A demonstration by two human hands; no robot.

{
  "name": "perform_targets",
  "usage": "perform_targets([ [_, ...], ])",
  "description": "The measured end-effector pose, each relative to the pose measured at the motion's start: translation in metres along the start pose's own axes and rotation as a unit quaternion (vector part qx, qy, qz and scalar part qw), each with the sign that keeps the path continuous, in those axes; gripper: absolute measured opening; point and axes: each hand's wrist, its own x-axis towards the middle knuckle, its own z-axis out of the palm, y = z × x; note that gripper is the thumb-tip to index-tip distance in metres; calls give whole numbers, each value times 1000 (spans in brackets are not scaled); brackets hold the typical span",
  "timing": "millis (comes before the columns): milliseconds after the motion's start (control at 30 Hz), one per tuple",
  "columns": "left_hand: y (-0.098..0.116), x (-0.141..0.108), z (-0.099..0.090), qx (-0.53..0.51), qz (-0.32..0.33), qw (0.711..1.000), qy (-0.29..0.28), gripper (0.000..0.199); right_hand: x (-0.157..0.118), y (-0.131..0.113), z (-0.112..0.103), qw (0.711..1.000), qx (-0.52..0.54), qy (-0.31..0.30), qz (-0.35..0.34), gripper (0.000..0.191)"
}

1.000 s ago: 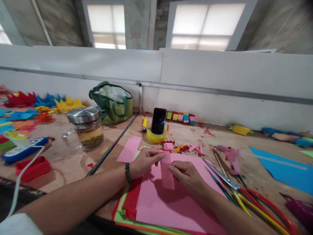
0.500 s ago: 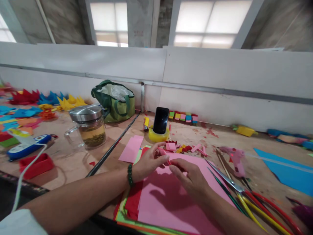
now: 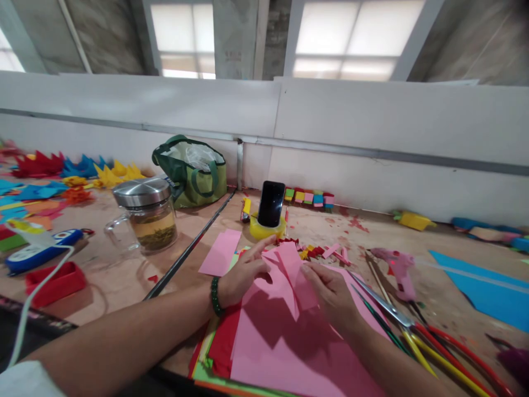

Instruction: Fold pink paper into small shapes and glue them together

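Observation:
A creased pink paper piece [image 3: 294, 270], its flaps spread apart, stands above the larger pink sheets [image 3: 276, 347]. My right hand [image 3: 330, 289] pinches its right side between thumb and fingers. On the other side, my left hand [image 3: 246, 274] has its fingers apart, close to the left flap; whether a fingertip touches it I cannot tell. Under the pink sheets lies a stack of red, green and orange paper [image 3: 221, 344]. Small pink strips [image 3: 336, 252] and other coloured scraps lie just beyond my hands.
To the right are scissors [image 3: 399, 311], green tweezers [image 3: 378, 314], a pink glue gun [image 3: 397, 270] and blue paper [image 3: 483, 286]. A phone [image 3: 271, 204] leans in a yellow tape roll [image 3: 266, 229]. Leftward stand a glass tea mug [image 3: 155, 226], a green bag [image 3: 202, 184] and a red box [image 3: 55, 286].
The pink paper, a narrow folded strip between both hands before, is now opened out into wider flaps. My left fingers have spread apart, and my right hand has shifted slightly right.

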Motion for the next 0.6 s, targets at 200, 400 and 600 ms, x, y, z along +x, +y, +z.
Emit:
perform_targets([
  [200,-2,3,3,-8,-51,998,-17,16,-1,1,2,1000,18,13,-5,35],
  [400,-8,3,1,-27,-62,997,-33,35,2,10,3,997,41,65,-8,28],
  [600,-9,0,4,48,-51,997,-30,46,-1,10,-2,986,-138,9,-97,21],
])
